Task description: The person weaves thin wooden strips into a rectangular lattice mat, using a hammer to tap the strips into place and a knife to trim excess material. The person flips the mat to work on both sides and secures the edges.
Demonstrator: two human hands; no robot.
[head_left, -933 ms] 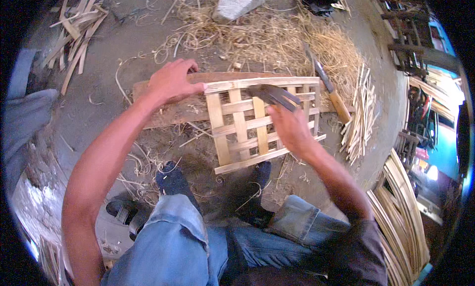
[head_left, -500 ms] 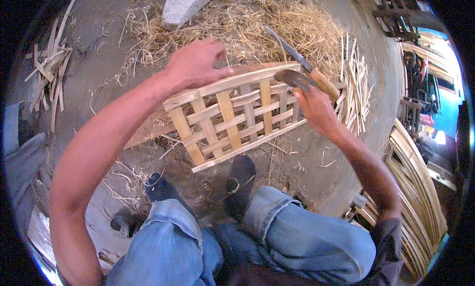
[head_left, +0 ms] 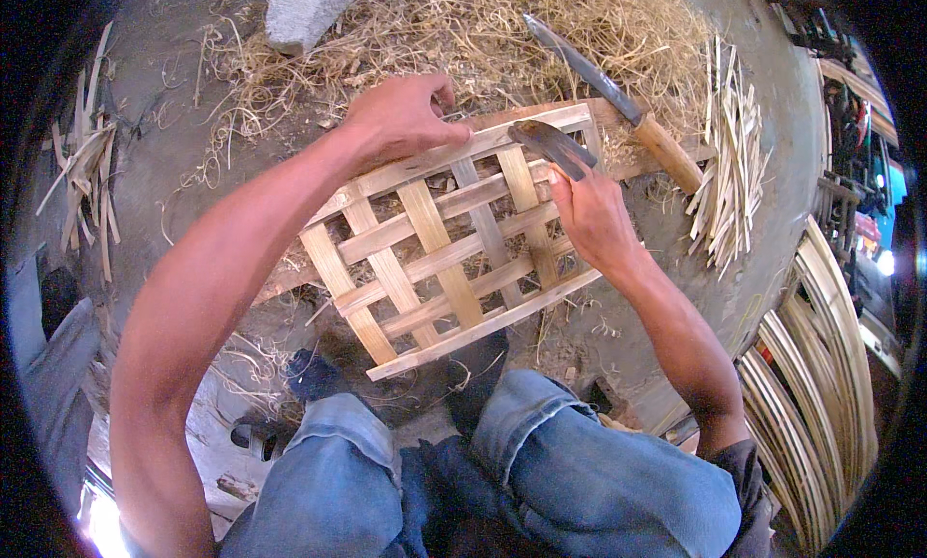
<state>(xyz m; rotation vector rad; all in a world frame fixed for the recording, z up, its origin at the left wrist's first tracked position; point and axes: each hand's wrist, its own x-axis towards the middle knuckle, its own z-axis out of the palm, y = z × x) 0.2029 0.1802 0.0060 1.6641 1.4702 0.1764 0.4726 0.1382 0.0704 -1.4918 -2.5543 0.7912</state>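
A slatted panel woven from pale bamboo strips (head_left: pixel 432 259), edged with straight rails, lies tilted above my feet. My left hand (head_left: pixel 401 119) is at its far rail, thumb and fingers bent around the edge; the fingertips are partly hidden. In my right hand (head_left: pixel 596 220) is a tool with a dark, curved metal head (head_left: pixel 550 143), held over the panel's upper right part; its grip is hidden by my fingers. Just beyond lies a knife (head_left: pixel 666 153) with a wooden handle and a long blade, its tip pointing away from me.
A wooden board (head_left: pixel 628 145) lies beneath the panel. Curly shavings (head_left: pixel 618 37) cover the ground beyond, with a grey stone block (head_left: pixel 307 13) at the far left. Thin sticks (head_left: pixel 734 162) are heaped to the right, and long bent strips (head_left: pixel 821 355) are stacked farther right.
The panel now appears larger and lower in view. The curved tool and my right hand have shifted left across it, away from the knife. My left hand stays at the far rail.
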